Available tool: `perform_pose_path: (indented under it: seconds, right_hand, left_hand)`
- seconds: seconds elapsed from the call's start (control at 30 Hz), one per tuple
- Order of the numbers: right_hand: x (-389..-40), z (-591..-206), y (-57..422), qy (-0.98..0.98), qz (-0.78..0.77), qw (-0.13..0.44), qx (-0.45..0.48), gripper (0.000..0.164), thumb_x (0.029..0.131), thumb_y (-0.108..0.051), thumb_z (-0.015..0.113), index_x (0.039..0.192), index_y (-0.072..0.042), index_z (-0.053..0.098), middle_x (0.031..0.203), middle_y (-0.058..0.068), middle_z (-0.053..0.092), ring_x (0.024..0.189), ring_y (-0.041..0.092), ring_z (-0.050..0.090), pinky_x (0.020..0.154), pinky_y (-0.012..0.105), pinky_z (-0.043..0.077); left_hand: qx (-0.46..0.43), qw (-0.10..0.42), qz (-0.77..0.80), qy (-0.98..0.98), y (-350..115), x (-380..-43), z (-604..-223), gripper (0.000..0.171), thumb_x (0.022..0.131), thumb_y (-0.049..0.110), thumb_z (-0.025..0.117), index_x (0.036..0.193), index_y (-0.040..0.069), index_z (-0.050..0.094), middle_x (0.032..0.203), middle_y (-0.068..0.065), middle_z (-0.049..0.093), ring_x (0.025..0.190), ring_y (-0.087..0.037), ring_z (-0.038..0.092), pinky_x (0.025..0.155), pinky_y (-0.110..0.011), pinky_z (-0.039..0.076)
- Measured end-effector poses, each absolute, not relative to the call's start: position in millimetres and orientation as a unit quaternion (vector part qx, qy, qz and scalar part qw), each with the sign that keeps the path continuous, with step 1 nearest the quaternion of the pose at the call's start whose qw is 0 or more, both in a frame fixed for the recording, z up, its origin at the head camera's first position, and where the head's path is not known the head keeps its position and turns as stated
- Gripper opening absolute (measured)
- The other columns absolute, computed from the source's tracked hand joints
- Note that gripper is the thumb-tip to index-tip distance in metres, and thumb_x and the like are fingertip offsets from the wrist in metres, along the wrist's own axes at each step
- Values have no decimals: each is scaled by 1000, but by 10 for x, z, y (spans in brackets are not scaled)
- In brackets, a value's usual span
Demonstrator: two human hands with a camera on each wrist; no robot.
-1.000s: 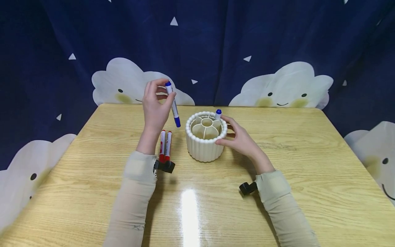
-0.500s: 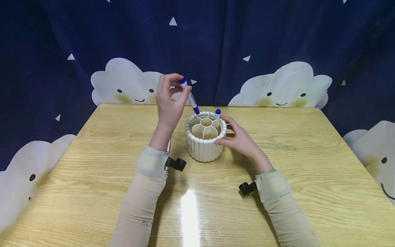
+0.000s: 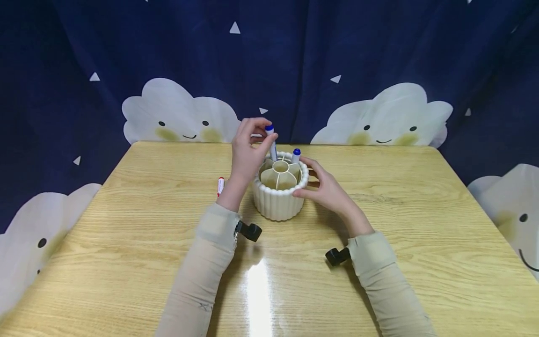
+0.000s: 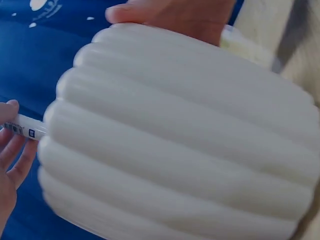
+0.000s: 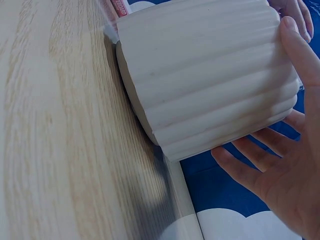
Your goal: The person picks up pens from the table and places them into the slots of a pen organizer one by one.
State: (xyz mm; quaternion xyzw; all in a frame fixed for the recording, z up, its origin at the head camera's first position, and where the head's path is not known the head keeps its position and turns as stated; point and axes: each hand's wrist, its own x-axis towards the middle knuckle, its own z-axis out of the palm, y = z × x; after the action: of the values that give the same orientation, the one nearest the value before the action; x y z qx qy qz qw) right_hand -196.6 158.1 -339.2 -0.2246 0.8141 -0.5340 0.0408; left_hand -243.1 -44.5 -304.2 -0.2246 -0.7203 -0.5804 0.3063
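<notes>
My left hand (image 3: pixel 247 157) pinches a white whiteboard marker with a blue cap (image 3: pixel 273 150) near its top. The marker's lower part is inside the back-left compartment of a cream ribbed pen holder (image 3: pixel 279 205), hidden by the wall. In the left wrist view the marker (image 4: pixel 31 129) passes behind the holder's beaded rim. My right hand (image 3: pixel 330 191) holds the holder's right side, thumb on the front of the rim and fingers around behind, as the right wrist view shows. A second blue-capped marker (image 3: pixel 296 156) stands in the back-right compartment, close to the right fingers.
A red-capped marker (image 3: pixel 221 186) lies on the wooden table (image 3: pixel 139 210) left of the holder, partly covered by my left forearm. Behind the table's far edge hangs a dark blue curtain (image 3: pixel 278 56) with cloud prints.
My left hand has carried the blue-capped marker rightward from beside the holder, then lowered its end into the back-left compartment. The right hand and holder have stayed in place.
</notes>
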Motion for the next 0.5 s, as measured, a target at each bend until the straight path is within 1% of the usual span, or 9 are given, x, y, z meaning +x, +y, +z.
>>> perform_pose_path:
  seconds: [0.2,0.4,0.5]
  right_hand:
    - [-1956,-3401,1572,815,-532,50,-222,80,75,-15,74,141,-12,29,140,9,35,123,29,41,98,43,41]
    - [-1972,-3400,1583,815,-533,46,-221,80,75,-15,74,141,-13,29,141,8,35,123,29,41,98,44,40]
    - [-1981,-3401,1594,815,-533,44,-221,80,75,-15,74,141,-14,29,141,8,35,123,29,40,98,44,40]
  left_hand:
    - [-213,267,-587,-734,-439,-2403,-3208,21,80,12,69,97,3,62,93,-13,57,80,-17,59,70,-30,54]
    - [-221,211,-556,-773,-439,-2419,-3270,19,81,11,68,96,6,59,92,-7,57,81,-14,59,68,-26,53]
    - [-240,191,-532,-789,-442,-2416,-3285,17,81,11,67,95,6,57,92,-8,57,82,-14,59,66,-25,52]
